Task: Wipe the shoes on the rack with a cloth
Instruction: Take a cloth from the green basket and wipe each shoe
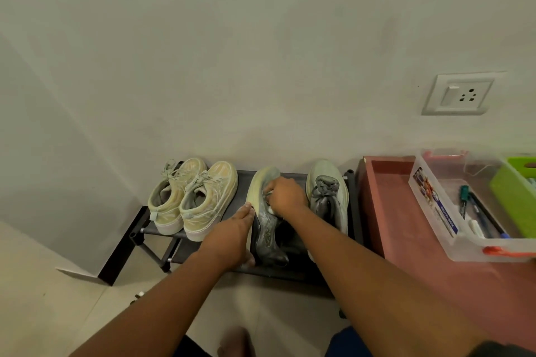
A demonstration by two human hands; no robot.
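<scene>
Here the grey sneaker (265, 220) being cleaned lies tipped onto its side on the top shelf of the shoe rack (139, 229), its long axis running from near to far, toe toward the wall and heel toward the person, with the pale sole edge turned to the left. The left hand (232, 236) sits on that left side, thumb and fingers clasped along the sole and heel so the shoe is propped and steadied. The right hand (285, 195) is over the far half of the upper, fingers curled round a small white cloth (271, 209), only bits of which show beneath the palm; the right hand is thus the one on the surface to be wiped, and the stroke would most likely run along the shoe's length, toward the heel or the toe. Its mate, the other grey sneaker (329, 197), stands upright just to the right, close to the right wrist, so a wide sideways sweep could knock it. A pair of cream sneakers (193, 200) stands at the left end of the shelf, apart from both hands; whether they have been wiped cannot be told. The rack stands on a pale tiled floor against a plain wall with a switch socket (459, 94) at the right. Beside the rack, a reddish tabletop (406, 240) carries a clear plastic box (452, 209) of pens and a green container (514, 197).
</scene>
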